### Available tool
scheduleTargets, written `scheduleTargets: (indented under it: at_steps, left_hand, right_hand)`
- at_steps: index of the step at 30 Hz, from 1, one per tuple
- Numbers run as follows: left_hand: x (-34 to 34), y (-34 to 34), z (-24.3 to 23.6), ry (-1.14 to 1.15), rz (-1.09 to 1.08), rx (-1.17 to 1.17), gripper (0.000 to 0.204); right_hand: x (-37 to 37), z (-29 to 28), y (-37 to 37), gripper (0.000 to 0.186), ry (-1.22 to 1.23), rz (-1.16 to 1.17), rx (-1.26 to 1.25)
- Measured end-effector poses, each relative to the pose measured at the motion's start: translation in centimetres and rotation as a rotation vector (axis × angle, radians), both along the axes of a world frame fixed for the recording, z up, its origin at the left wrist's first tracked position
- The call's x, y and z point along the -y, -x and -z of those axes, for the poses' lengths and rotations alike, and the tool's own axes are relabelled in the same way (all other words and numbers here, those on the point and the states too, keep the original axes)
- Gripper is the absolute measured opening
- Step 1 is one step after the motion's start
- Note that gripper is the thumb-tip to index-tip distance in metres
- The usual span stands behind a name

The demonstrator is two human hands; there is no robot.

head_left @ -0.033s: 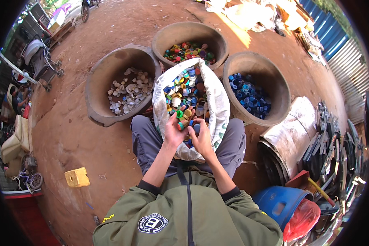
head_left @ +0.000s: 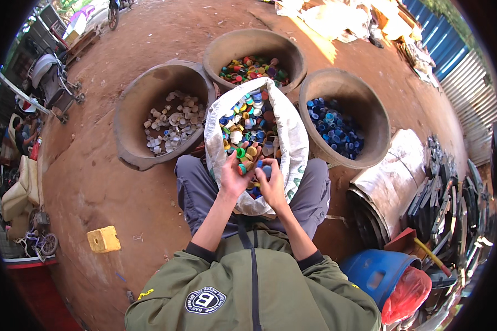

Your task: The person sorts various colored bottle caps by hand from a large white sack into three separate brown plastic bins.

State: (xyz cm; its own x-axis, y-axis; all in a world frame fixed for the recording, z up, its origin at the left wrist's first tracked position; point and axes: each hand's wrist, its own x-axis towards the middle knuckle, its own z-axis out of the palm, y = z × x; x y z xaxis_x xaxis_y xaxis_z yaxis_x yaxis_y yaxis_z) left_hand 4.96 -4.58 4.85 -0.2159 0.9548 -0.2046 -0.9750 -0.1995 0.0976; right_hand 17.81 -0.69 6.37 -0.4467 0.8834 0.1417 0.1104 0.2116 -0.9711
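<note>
A white woven sack (head_left: 294,132) stands open between my knees, filled with bottle caps (head_left: 248,118) of many colours. Above its near part, my left hand (head_left: 233,179) is cupped around several bottle caps, among them green, yellow and orange ones. My right hand (head_left: 271,186) is close beside it, its fingers closed on blue bottle caps (head_left: 266,170). Around the sack are three tubs: a left one (head_left: 130,118) with whitish caps, a far one (head_left: 218,49) with mostly red, yellow and green caps, and a right one (head_left: 378,121) with blue caps.
On the dirt floor at left lies a yellow block (head_left: 104,239). To the right are a folded sheet (head_left: 389,165), a heap of dark strips (head_left: 433,193) and a blue barrel (head_left: 370,276) with a red bag (head_left: 407,295). A stroller (head_left: 52,77) and a person (head_left: 23,135) are far left.
The view has shifted very slightly. My right fingers have moved a little at the blue caps; my left hand keeps its cupped hold.
</note>
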Motion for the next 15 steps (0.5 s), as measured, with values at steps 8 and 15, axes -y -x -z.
scheduleTargets:
  at_steps: [8, 15]
  left_hand:
    - [-0.6, 0.1, 0.7, -0.004, -0.015, 0.132, 0.039]
    - [-1.0, -0.8, 0.9, -0.036, 0.065, 0.080, 0.039]
  right_hand:
    - [-13.4, 1.4, -7.3, 0.034, 0.845, 0.019, -1.034]
    - [-25.7, 0.1, -14.8, 0.058, 0.606, 0.450, -0.785]
